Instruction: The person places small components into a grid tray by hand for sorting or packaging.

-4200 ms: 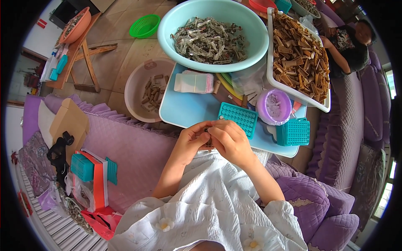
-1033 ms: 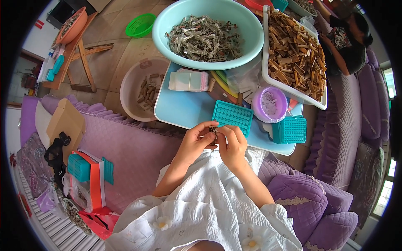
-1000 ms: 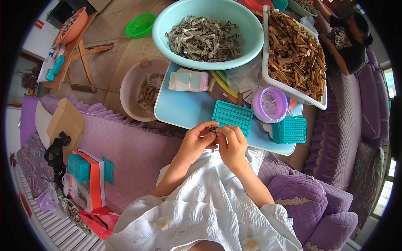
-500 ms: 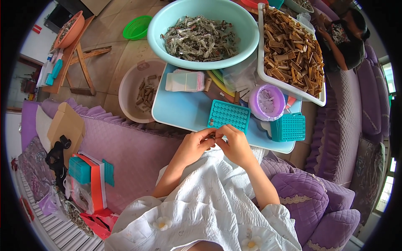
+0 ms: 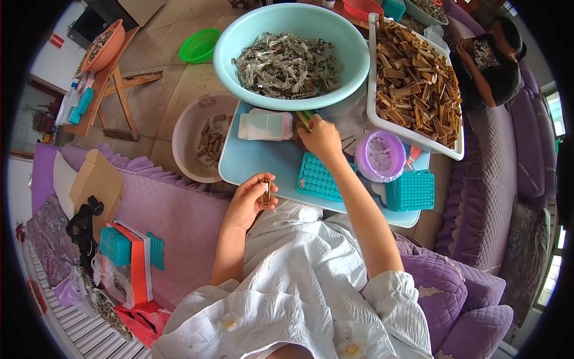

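In my left hand, fingers and thumb grip a small brown open case, held upright above the table's near edge; something white shows inside it. My right hand is stretched out over the table, its fingers curled down beside a green and yellow curved strip. What those fingertips hold, if anything, is hidden. Left of that hand lies a stack of pale cards or packets. Under my right forearm sits a teal tray with rows of round wells. A purple tub with white pieces stands right of the forearm.
A large aqua basin of wrapped pieces and a white tray of brown cases stand at the back. A pink basin with brown rolls is left. A teal basket sits right; another person sits at far right.
My hands were together over my lap and have parted. The left moved left with the brown case; the right reached forward across the table to the curved strip.
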`<state>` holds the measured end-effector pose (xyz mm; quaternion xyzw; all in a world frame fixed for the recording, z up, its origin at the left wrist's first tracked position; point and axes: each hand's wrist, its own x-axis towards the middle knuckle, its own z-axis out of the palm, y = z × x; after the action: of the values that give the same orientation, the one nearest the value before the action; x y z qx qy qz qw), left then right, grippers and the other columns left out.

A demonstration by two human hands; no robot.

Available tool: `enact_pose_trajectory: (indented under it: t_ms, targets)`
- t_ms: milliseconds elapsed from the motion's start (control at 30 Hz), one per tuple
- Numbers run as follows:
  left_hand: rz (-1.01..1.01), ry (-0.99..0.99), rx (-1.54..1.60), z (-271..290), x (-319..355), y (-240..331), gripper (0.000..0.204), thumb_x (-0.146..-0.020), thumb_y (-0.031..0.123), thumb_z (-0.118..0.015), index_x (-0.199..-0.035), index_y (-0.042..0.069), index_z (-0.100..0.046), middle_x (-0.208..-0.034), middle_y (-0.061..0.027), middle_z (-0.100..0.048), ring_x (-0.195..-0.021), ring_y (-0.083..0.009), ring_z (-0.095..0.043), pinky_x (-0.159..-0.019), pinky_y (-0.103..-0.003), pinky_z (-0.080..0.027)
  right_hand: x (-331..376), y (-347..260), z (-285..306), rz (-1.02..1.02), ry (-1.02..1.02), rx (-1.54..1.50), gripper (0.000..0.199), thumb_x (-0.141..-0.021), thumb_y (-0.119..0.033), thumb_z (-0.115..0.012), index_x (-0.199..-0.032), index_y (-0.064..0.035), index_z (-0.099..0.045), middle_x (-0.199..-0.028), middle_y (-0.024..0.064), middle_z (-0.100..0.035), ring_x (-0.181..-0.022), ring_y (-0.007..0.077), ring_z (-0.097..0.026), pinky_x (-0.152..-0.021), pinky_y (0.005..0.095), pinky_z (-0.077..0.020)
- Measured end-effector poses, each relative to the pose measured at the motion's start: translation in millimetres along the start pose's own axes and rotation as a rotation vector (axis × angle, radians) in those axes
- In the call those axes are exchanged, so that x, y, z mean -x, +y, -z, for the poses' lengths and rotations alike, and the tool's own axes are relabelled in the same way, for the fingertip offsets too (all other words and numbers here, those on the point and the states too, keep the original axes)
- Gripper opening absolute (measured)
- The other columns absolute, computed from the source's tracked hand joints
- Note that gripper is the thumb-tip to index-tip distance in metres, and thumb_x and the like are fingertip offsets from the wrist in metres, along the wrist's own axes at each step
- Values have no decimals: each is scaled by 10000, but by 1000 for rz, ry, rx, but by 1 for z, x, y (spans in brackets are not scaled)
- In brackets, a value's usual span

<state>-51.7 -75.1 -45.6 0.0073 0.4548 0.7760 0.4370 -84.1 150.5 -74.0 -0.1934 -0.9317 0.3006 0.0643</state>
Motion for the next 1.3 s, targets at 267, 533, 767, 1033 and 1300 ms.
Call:
enact_pose_trajectory:
  t_ms: [267, 533, 767, 1033, 1300]
  targets:
    - [16, 34, 124, -4, -5, -8, 233, -861, 137, -438, -1066, 35, -477, -845, -65, -568, -650, -132, -592, -533, -234, -506, -17, -6, -26, -132, 104, 160, 349, -617, -232, -633, -847, -18, -481, -757, 175, -579, -687, 340, -587, -584, 394, -493]
    - [6, 18, 176, -17, -8, -9, 265, -867, 160, -441, -1101, 37, -457, -913, -86, -573, -704, -159, -602, -575, -255, -519, -4, 11, 14, -255, -41, -563, 301, -678, -139, -628, -910, 18, -520, -715, 128, -605, -676, 218, -612, -573, 302, -482]
    - [-59, -25, 284, -41, 3, 7, 307, -886, 218, -407, -1138, 44, -427, -975, -103, -554, -762, -187, -599, -644, -265, -518, 66, 3, 69, -168, -521, -2072, 307, -807, -155, -553, -1040, 9, -439, -873, 146, -559, -738, 202, -603, -628, 275, -534]
    - [-134, -113, 305, -63, 9, 15, 332, -881, 232, -421, -1158, 49, -418, -971, -112, -562, -780, -203, -604, -668, -280, -520, 102, -10, 87, -184, -473, -2384, 406, -810, -105, -535, -1152, 24, -358, -996, 186, -509, -870, 239, -572, -736, 305, -515]
    - [-221, -85, 314, -75, 14, 15, 328, -862, 201, -464, -1145, 39, -425, -981, -106, -555, -801, -215, -602, -701, -312, -515, 121, -26, 101, -132, -530, -2406, 484, -787, -64, -552, -1199, 29, -316, -1016, 185, -501, -894, 256, -564, -766, 309, -501]
